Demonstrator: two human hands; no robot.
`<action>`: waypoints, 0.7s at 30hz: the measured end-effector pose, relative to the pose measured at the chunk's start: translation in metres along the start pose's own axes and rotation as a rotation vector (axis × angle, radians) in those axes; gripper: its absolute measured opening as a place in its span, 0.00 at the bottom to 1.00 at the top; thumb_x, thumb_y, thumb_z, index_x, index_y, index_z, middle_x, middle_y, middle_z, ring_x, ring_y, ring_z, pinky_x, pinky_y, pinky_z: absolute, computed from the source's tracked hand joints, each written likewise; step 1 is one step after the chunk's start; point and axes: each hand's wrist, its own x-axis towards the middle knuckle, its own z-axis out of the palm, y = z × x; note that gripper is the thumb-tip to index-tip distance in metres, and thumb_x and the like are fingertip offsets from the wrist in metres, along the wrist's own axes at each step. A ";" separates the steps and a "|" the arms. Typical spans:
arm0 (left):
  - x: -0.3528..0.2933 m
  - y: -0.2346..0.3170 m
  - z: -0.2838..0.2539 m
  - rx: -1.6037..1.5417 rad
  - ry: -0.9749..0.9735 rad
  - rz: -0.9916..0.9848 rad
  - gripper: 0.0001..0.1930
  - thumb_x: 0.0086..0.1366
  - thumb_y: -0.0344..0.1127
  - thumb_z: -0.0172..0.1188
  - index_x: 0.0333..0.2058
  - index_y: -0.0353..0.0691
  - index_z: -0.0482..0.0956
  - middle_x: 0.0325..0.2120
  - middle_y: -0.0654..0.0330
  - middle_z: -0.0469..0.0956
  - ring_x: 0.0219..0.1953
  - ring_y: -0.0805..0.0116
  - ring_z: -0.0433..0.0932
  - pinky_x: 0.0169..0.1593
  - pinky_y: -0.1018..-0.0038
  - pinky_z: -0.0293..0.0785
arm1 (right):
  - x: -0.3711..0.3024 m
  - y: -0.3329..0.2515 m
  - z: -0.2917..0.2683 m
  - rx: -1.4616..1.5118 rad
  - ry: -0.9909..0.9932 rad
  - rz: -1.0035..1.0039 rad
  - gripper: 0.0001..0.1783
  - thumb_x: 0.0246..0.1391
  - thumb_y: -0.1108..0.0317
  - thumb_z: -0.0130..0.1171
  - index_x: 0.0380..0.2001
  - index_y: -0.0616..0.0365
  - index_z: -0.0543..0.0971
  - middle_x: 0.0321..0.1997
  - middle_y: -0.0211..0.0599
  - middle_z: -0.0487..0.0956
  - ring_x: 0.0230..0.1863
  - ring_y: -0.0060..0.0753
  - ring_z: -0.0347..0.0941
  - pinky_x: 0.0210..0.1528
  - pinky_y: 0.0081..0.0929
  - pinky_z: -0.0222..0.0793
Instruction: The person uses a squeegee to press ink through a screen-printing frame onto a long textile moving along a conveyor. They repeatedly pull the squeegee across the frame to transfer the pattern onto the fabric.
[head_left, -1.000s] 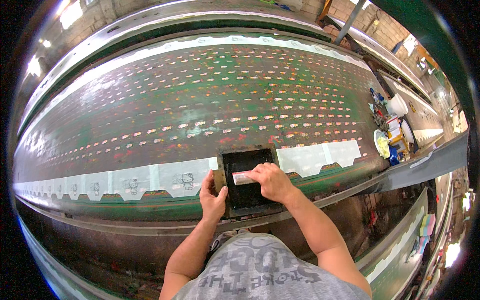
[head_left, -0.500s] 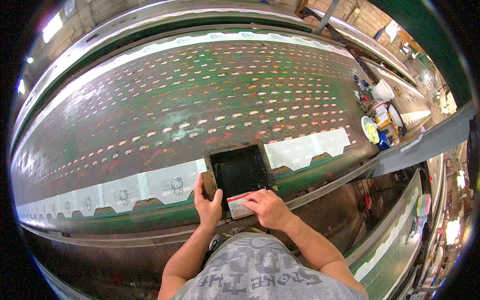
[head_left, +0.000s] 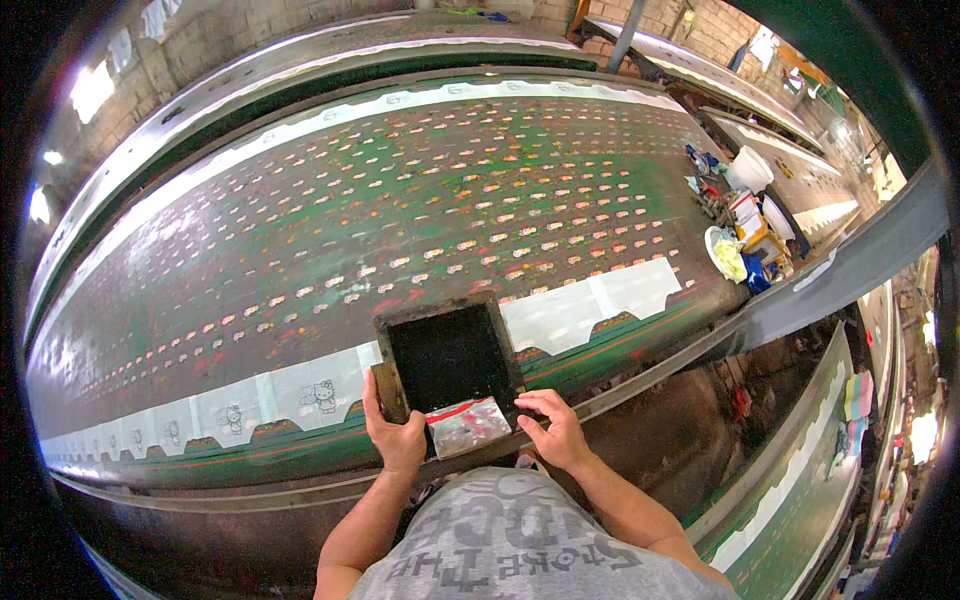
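Observation:
A printing screen [head_left: 447,349] with black mesh and a worn wooden frame lies on the near edge of the long table, over a white strip. Along its near side is a silvery panel [head_left: 470,428] with a red band. My left hand [head_left: 396,436] grips the frame's near left corner, fingers along the outer side and thumb on the inner side. Beside the near right corner is my right hand [head_left: 556,430], open, with thumb and fingers apart; whether its fingertips touch the frame I cannot tell. Left of the screen, the white strip [head_left: 285,405] carries black-line cartoon figures.
Rows of small coloured marks cover the long dark-green table [head_left: 330,240]. At its right end stand a white bucket [head_left: 749,170], a basin with a yellow cloth [head_left: 728,262] and mixed containers. A grey beam [head_left: 850,262] crosses on the right. More long tables lie beyond.
My right hand has come off the silvery panel to the frame's right corner, and its fingers have opened. My left hand keeps its grip. The whole view has shifted slightly.

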 end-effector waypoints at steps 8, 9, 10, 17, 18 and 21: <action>-0.023 0.003 0.116 0.057 0.013 0.110 0.52 0.55 0.16 0.62 0.82 0.29 0.60 0.74 0.45 0.73 0.75 0.55 0.73 0.80 0.63 0.64 | 0.009 0.059 -0.096 -0.029 0.044 -0.097 0.18 0.64 0.68 0.75 0.55 0.58 0.90 0.61 0.45 0.87 0.66 0.51 0.81 0.72 0.45 0.75; -0.025 0.003 0.133 0.052 0.016 0.108 0.52 0.55 0.16 0.62 0.82 0.29 0.60 0.74 0.45 0.73 0.75 0.55 0.73 0.80 0.63 0.64 | 0.011 0.066 -0.111 -0.028 0.051 -0.101 0.18 0.63 0.68 0.75 0.55 0.58 0.90 0.61 0.45 0.87 0.66 0.51 0.81 0.72 0.45 0.75; -0.028 0.003 0.149 0.048 0.019 0.101 0.52 0.55 0.16 0.62 0.82 0.29 0.61 0.74 0.45 0.73 0.75 0.55 0.73 0.80 0.63 0.64 | 0.012 0.073 -0.124 -0.026 0.063 -0.097 0.18 0.63 0.68 0.75 0.55 0.57 0.90 0.61 0.46 0.87 0.66 0.52 0.81 0.72 0.45 0.75; -0.050 -0.008 0.222 -0.037 0.023 0.004 0.52 0.55 0.17 0.63 0.82 0.29 0.61 0.72 0.47 0.74 0.74 0.56 0.74 0.78 0.65 0.66 | 0.010 0.102 -0.190 -0.240 0.078 -0.278 0.18 0.62 0.68 0.74 0.55 0.56 0.89 0.61 0.47 0.85 0.66 0.58 0.79 0.71 0.51 0.75; -0.051 -0.003 0.228 -0.063 0.017 -0.010 0.52 0.55 0.18 0.63 0.82 0.29 0.61 0.72 0.47 0.74 0.73 0.57 0.74 0.77 0.65 0.66 | 0.011 0.104 -0.195 -0.280 0.054 -0.338 0.19 0.61 0.68 0.75 0.56 0.55 0.89 0.62 0.46 0.84 0.66 0.58 0.78 0.70 0.53 0.75; -0.052 -0.006 0.236 -0.054 0.031 0.008 0.52 0.54 0.18 0.64 0.81 0.29 0.62 0.70 0.48 0.76 0.71 0.59 0.76 0.75 0.66 0.69 | 0.018 0.098 -0.204 -0.284 -0.090 -0.445 0.22 0.60 0.66 0.76 0.57 0.55 0.88 0.63 0.45 0.83 0.67 0.57 0.78 0.71 0.54 0.74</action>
